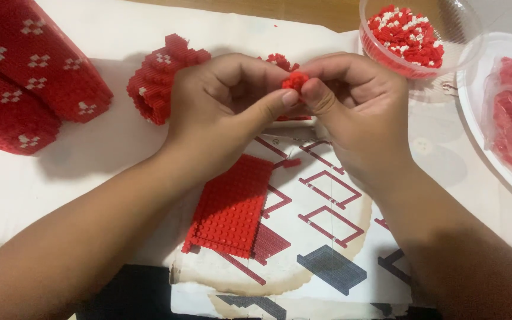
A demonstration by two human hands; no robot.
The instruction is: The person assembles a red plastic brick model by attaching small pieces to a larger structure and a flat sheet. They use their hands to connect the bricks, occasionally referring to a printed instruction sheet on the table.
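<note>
My left hand point(226, 101) and my right hand point(357, 106) meet above the sheet and pinch a small cluster of red bricks point(295, 80) between thumbs and fingertips. Below them a flat red brick panel point(232, 207) lies on a printed instruction sheet point(327, 237). Behind my left hand stands a curved red brick piece with white dots point(155, 77). Another red piece point(278, 59) peeks out behind my fingers, mostly hidden.
A large red brick build with white flower dots point(25, 77) stands at the far left. A clear bowl of loose red and white bricks point(416, 35) sits at the top right. Beside it a white plate point(481, 118) holds bagged red bricks.
</note>
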